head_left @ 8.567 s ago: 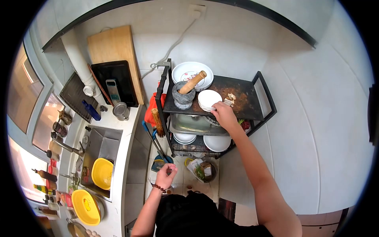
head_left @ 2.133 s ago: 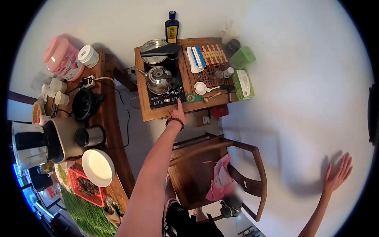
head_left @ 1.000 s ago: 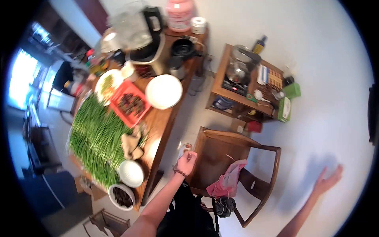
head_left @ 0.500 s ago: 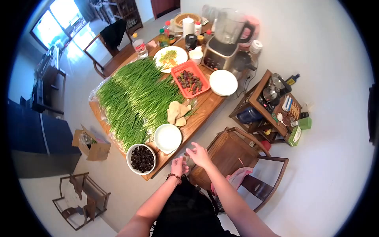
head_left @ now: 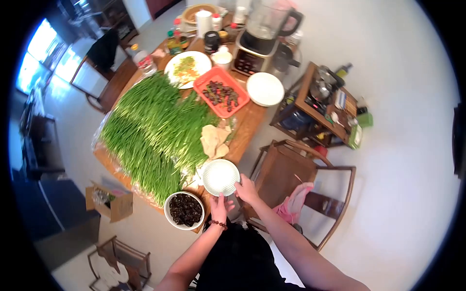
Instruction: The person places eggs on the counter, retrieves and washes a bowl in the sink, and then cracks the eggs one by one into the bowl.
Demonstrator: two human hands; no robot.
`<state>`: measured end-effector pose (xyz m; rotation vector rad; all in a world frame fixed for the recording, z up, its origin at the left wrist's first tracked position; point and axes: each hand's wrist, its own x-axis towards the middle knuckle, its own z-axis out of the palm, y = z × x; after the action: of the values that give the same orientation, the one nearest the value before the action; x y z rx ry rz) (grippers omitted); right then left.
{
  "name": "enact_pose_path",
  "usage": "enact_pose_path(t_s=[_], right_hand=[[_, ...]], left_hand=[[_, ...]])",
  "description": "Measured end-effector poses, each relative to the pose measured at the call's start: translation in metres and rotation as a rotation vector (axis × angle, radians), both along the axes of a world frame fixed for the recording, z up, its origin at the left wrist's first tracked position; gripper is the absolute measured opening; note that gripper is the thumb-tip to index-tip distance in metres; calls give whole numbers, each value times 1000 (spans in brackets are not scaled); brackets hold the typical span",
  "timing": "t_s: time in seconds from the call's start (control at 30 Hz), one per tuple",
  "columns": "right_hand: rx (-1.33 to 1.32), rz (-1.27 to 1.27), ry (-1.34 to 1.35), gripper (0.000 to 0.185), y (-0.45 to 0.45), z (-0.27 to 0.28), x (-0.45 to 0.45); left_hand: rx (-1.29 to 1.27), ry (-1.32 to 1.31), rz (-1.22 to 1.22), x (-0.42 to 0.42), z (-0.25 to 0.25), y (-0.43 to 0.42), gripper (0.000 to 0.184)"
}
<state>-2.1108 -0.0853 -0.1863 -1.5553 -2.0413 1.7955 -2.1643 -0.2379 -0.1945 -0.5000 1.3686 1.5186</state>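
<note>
Right hand (head_left: 246, 188): comes in from the right with the forearm stretched forward; we see its thumb side at the bowl's rim, but the other fingers are hidden, so we cannot tell whether it pinches the rim.
Left hand (head_left: 219, 207): sits at the bowl's near side, fingers loosely spread and pointing forward, fingertips at the rim; we notice a dark beaded bracelet (head_left: 218, 224) on the wrist.
Ribbed bowl (head_left: 221, 177): round and white, with fine ridges and a bright glare inside, placed at the near edge of the wooden table (head_left: 248, 127), between the greens and the right hand.
Dark-filled bowl (head_left: 167, 213): white, just left of the left hand, heaped with glossy dark pieces (head_left: 186, 209).
Tan pieces (head_left: 212, 140): lumpy, lying just beyond the ribbed bowl.
Long greens (head_left: 150, 128): spread thickly across the table to our left.
Red basket (head_left: 208, 78): farther out, holding small dark reddish pieces (head_left: 222, 95).
White plate (head_left: 204, 63): past the basket, bearing chopped green and orange food (head_left: 186, 69).
Large white bowl (head_left: 265, 89): right of the basket; we see a pale inside.
</note>
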Motion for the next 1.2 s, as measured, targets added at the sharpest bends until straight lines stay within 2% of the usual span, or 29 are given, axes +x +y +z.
enact_pose_path(t_s=[0.07, 0.2, 0.27, 0.3, 0.33, 0.37, 0.43, 0.5, 0.67, 0.7, 0.73, 0.8, 0.83, 0.87, 0.93, 1.0, 1.07, 1.2], right_hand=[[45, -94, 25, 24, -2, 26, 35], [63, -290, 56, 24, -28, 64, 120], [337, -304, 85, 24, -52, 63, 163], [243, -398, 108, 25, -67, 96, 175], [276, -453, 107, 25, -84, 116, 190], [211, -543, 142, 25, -106, 132, 208], [134, -687, 234, 25, -156, 146, 245], [181, -789, 253, 25, -219, 174, 276], [305, -1169, 428, 28, -422, 194, 352], [295, -1178, 471, 40, -469, 196, 371], [357, -1327, 491, 40, -555, 207, 377], [416, -1588, 623, 57, -641, 231, 377], [304, -1683, 695, 66, -670, 227, 380], [375, -1746, 684, 66, -707, 232, 384], [416, -1837, 1025, 70, -773, 236, 381], [513, -1944, 992, 70, -836, 222, 381], [579, -2064, 951, 71, -874, 220, 363], [698, -2303, 1016, 70, -967, 192, 391]], left_hand=[[30, 133, -16, 6, 17, 5, 49], [166, 261, -324, 14, 48, 10, 53], [249, 271, -533, 19, 76, 11, 63], [421, 362, -619, 25, 67, 8, 64], [599, 446, -699, 32, 57, 6, 65], [633, 316, -723, 42, 83, 3, 63], [701, 304, -905, 63, 87, -11, 61], [798, 287, -1076, 96, 105, -34, 54], [972, 286, -1401, 196, 142, -147, 51], [970, 235, -1460, 217, 150, -177, 51], [998, 170, -1575, 249, 170, -232, 52], [1048, 7, -1718, 277, 199, -294, 53], [998, -76, -1797, 293, 208, -313, 55], [967, -149, -1898, 314, 216, -336, 57], [912, -254, -2086, 349, 218, -381, 59], [887, -269, -2246, 382, 210, -427, 61], [780, -349, -2504, 399, 218, -458, 63], [764, -555, -2630, 480, 189, -559, 58]])
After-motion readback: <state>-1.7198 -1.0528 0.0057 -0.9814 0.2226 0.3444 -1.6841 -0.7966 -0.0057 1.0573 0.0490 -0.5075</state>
